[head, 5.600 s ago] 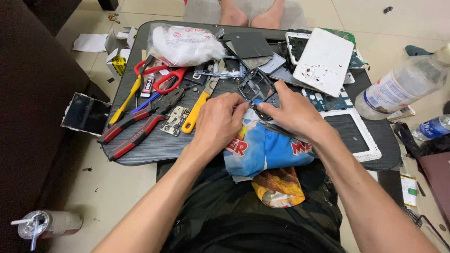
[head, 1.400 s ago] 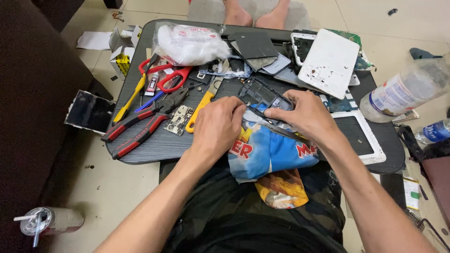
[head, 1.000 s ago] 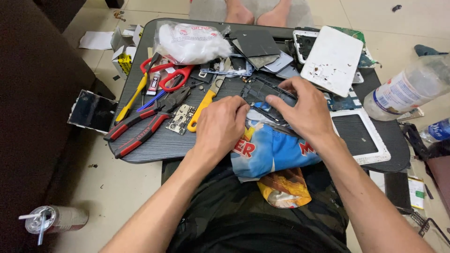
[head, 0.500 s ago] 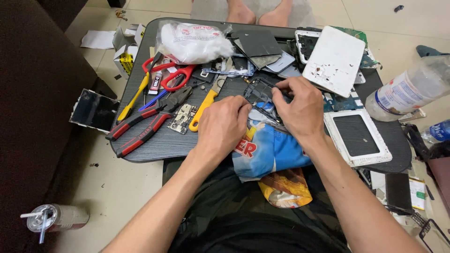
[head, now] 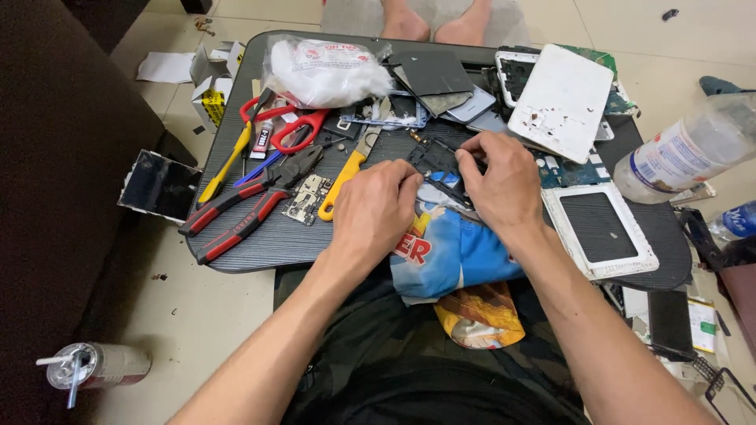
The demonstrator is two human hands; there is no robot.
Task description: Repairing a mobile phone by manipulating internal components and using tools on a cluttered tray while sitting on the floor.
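Red-handled pliers [head: 236,212] near left on dark tray table [head: 260,248]. Red scissors [head: 285,126] and yellow-handled tool [head: 346,173] farther in. White plastic bag [head: 327,72] far left. White tablet back [head: 561,102] far right; clear bottle [head: 681,153] off table's right edge.

A clear plastic bag [head: 327,71] of white stuff with red print lies at eleven o'clock on the bench [head: 260,244]. A blue snack bag [head: 453,252] hangs off the near edge at six. A white-framed dark screen [head: 600,228] lies at three, and a dark glass screen [head: 160,185] on the floor at nine. A clear bottle [head: 685,149] with a white label lies at two.
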